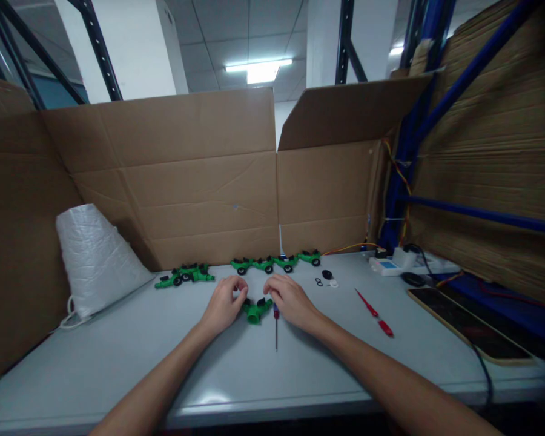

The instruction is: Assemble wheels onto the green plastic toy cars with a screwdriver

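Observation:
My left hand (227, 300) is just left of a green plastic valve fitting (254, 312) with black parts on top, its fingers curled in and the thumb near the index finger. Whatever may be in its fingertips is too small to make out. On the other side, my right hand (292, 301) bends its fingers down beside the fitting's black end, and its fingertips are partly hidden. A screwdriver (276, 330) lies by the right hand's thumb side, shaft toward me, its handle partly covered by the hand. The fitting's round opening faces me.
Several similar green fittings (264, 265) line the back, with more in a cluster (185, 275) at left. Black rings (318, 282), a black disc (327, 274) and a red pen-like tool (375, 313) lie right. A white bag (95, 260), power strip (390, 265) and phone-like slab (470, 324) flank them.

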The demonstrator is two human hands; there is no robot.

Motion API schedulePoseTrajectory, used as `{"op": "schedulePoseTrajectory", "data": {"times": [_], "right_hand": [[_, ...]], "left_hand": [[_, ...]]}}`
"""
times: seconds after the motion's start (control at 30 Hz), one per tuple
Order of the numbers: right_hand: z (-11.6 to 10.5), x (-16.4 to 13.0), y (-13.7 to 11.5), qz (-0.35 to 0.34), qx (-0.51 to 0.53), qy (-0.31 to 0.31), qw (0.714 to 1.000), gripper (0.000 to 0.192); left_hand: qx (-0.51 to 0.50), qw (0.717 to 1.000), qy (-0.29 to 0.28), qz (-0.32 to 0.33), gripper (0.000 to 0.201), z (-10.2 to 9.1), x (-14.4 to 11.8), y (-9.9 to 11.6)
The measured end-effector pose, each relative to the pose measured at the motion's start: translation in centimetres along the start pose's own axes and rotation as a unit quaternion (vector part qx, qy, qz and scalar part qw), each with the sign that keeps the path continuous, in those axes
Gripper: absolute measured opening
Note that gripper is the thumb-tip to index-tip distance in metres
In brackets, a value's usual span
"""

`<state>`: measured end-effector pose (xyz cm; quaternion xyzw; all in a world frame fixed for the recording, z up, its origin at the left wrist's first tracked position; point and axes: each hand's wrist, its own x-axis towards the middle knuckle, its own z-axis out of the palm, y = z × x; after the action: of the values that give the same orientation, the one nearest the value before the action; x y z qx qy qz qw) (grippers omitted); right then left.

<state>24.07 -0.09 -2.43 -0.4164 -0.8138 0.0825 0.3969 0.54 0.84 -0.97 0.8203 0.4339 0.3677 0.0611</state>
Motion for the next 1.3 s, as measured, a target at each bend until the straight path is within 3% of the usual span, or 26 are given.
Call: {"op": "schedulePoseTrajectory", "data": {"times": [0.6, 0.87, 1.17, 1.3], "right_hand": [[0.0, 0.0, 0.0, 0.012, 0.020, 0.022, 0.999, 0.026], [-0.3, 0.1, -0.3, 0.015, -0.001, -0.003, 1.000, 0.029], [-0.6, 0.0, -0.6, 0.043, 0.016, -0.023, 0.999, 0.030], [-0.8, 0.1, -1.1, 0.086, 0.022, -0.028, 0.996, 0.028]], "left_hand": [[0.015, 1.000, -0.010, 0.001, 0.015, -0.3, 0.0, 0.4], [0.016, 1.000, -0.011, 0.005, 0.015, -0.3, 0.0, 0.4], [0.014, 1.000, -0.011, 0.008, 0.014, -0.3, 0.0, 0.5], [0.015, 1.000, -0.018, 0.006, 0.015, -0.4, 0.0, 0.6]]}}
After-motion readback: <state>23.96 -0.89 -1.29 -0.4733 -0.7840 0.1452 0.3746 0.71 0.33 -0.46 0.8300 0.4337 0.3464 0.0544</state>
